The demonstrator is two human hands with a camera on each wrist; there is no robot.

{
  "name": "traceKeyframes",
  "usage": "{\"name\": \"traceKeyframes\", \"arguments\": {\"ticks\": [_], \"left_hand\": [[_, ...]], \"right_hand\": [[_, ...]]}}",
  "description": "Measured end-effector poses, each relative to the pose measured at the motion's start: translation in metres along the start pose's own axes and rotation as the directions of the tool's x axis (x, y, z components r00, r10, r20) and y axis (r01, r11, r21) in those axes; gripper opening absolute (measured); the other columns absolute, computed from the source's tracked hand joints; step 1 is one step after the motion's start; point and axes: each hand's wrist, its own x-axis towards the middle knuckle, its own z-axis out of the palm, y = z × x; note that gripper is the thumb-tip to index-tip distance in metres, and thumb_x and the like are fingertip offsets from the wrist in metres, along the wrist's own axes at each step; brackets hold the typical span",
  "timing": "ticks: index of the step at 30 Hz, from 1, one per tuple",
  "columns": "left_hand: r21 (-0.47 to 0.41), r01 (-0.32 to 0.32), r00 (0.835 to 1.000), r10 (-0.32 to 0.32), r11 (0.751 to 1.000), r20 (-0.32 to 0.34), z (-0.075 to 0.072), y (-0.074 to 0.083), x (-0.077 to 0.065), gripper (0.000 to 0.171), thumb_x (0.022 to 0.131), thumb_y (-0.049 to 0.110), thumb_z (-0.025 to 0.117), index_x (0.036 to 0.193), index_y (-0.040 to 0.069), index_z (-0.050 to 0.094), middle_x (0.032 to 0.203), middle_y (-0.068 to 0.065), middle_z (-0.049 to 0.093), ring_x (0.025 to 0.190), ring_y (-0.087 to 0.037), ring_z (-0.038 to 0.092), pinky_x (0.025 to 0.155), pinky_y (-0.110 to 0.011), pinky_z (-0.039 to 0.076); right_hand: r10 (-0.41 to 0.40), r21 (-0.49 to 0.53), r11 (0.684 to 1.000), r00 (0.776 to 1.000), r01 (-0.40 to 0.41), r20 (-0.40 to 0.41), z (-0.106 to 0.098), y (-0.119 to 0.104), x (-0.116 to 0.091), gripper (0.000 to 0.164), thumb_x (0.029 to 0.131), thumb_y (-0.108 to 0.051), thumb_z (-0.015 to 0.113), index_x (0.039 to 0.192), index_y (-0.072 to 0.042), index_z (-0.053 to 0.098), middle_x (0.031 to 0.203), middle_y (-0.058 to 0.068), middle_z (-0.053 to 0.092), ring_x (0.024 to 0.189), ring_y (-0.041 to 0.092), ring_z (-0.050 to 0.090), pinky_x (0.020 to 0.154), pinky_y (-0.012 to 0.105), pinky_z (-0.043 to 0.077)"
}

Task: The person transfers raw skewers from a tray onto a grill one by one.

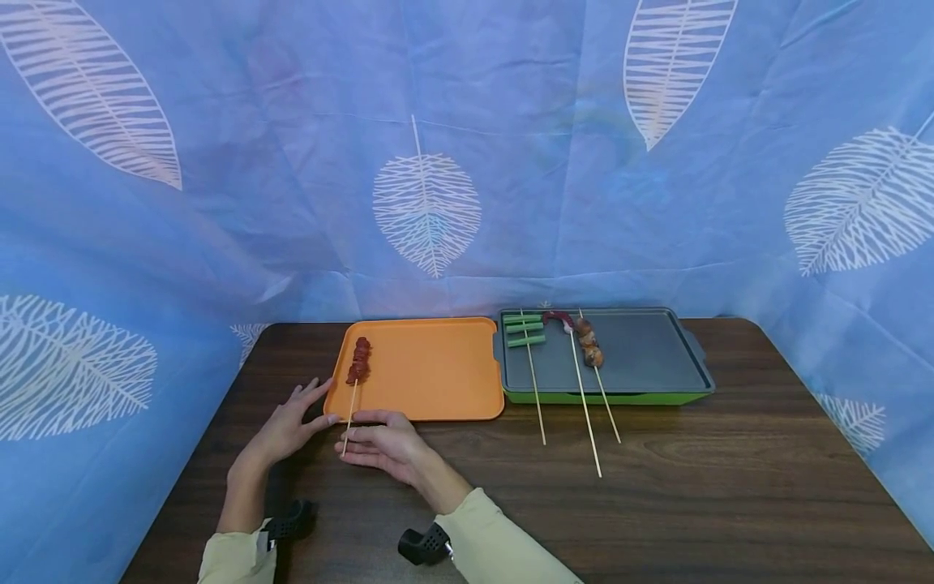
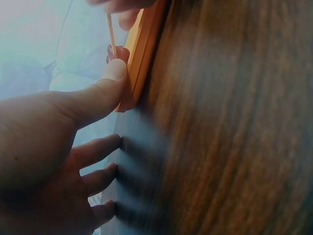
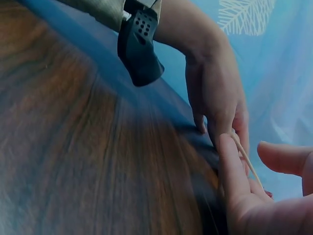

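Observation:
A skewer of dark red meat pieces lies at the left end of an orange tray, its bare stick reaching out over the front rim. My left hand is at the tray's front left corner, fingers spread and thumb tip at the rim. In the left wrist view the thumb overlaps the tray edge. My right hand is at the lower end of the stick. The right wrist view shows the stick lying along its extended fingers, with the thumb held apart from them.
Right of the tray stands a grey griddle plate on a green base. On its left half lie a green vegetable skewer, a dark red curled skewer and a brown chunk skewer; their sticks overhang the front.

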Motion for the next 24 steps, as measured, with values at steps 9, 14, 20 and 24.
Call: {"name": "traceKeyframes", "arguments": {"ticks": [9,14,20,24], "left_hand": [[0.015,-0.012,1.000,0.012,1.000,-0.013,0.002,-0.004,0.002,0.075,0.094,0.043,0.061,0.154,0.012,0.028,0.159,-0.030,0.015,0.145,-0.055,0.003,0.109,-0.077,0.001],[0.013,0.003,1.000,-0.003,1.000,-0.009,0.003,-0.006,0.003,0.076,0.094,0.043,0.061,0.154,0.012,0.028,0.159,-0.030,0.014,0.146,-0.055,0.002,0.110,-0.076,0.000],[0.005,0.007,1.000,-0.007,1.000,-0.007,0.003,-0.006,0.003,0.076,0.094,0.044,0.061,0.155,0.014,0.028,0.160,-0.028,0.013,0.146,-0.054,0.001,0.110,-0.076,-0.001],[0.004,0.001,1.000,-0.001,1.000,-0.009,0.003,-0.007,0.004,0.076,0.093,0.045,0.061,0.155,0.015,0.028,0.160,-0.028,0.013,0.146,-0.054,0.001,0.110,-0.077,-0.001]], "right_hand": [[-0.005,-0.144,0.990,1.000,0.001,-0.024,-0.003,-0.011,0.001,0.044,0.092,-0.002,0.062,0.135,0.002,0.049,0.118,0.027,0.066,0.087,0.020,0.073,0.085,0.041,0.059],[0.006,-0.155,0.988,0.999,-0.011,-0.031,-0.006,-0.013,0.001,0.043,0.092,-0.002,0.063,0.133,0.000,0.050,0.117,0.026,0.066,0.088,0.023,0.074,0.083,0.040,0.060],[-0.006,-0.173,0.985,0.999,0.000,-0.037,-0.009,-0.015,0.000,0.043,0.092,0.000,0.063,0.133,0.000,0.051,0.117,0.027,0.067,0.093,0.028,0.074,0.081,0.037,0.060],[-0.016,-0.191,0.982,0.999,0.009,-0.039,-0.011,-0.016,-0.001,0.043,0.092,0.000,0.062,0.133,0.000,0.051,0.116,0.027,0.067,0.093,0.029,0.074,0.080,0.036,0.060]]}}
